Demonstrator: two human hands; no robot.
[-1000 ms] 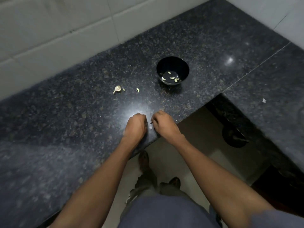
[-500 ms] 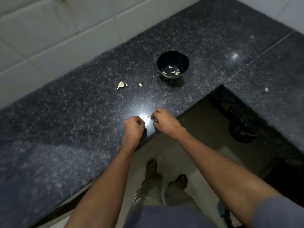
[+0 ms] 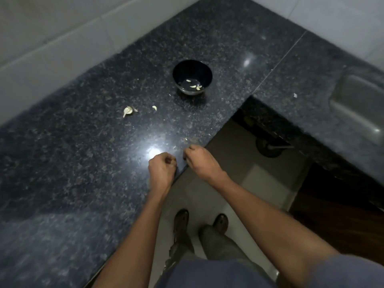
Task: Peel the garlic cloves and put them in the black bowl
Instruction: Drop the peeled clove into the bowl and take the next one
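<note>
Garlic clove (image 3: 154, 108) far left of black bowl (image 3: 192, 76): light, slippery, papery; pinch ends. Left hand (image 3: 162, 170), right hand (image 3: 200, 161) curled, contents hidden.

No text, label, brand, number or sign can be read anywhere in the head view.
</note>
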